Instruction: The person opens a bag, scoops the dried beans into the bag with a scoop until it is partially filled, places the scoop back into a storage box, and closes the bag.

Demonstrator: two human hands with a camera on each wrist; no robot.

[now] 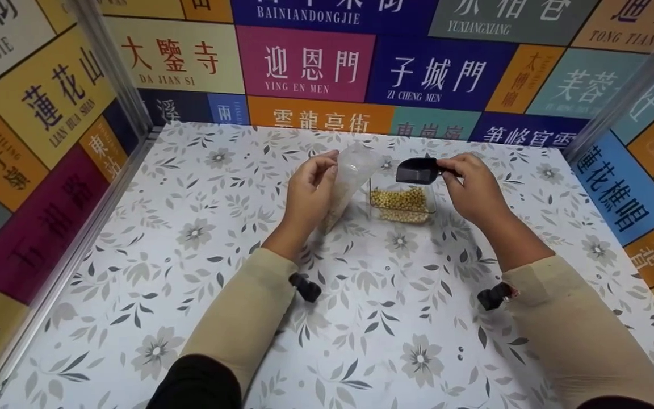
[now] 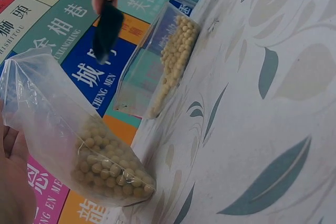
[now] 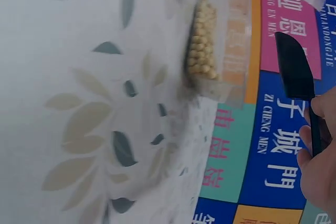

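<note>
My left hand [image 1: 311, 184] holds a clear plastic bag [image 1: 355, 165] near its top. Round, pale yellow beans [image 2: 107, 169] fill the bag's lower part, seen in the left wrist view. With my right hand [image 1: 472, 184] I grip the handle of a black scoop [image 1: 416, 171], above and a little behind a clear rectangular container [image 1: 432, 207]. Yellow beans [image 1: 399, 199] lie inside that container, which stands on the table just right of the bag. No beans show in the part of the scoop that is visible.
The table [image 1: 361, 341] has a white cloth with grey leaves and flowers. Colourful panels with printed characters [image 1: 304, 62] rise at the back and sides. Metal posts [image 1: 117, 68] stand at the back corners. A small black device [image 1: 305, 287] sits at each wrist.
</note>
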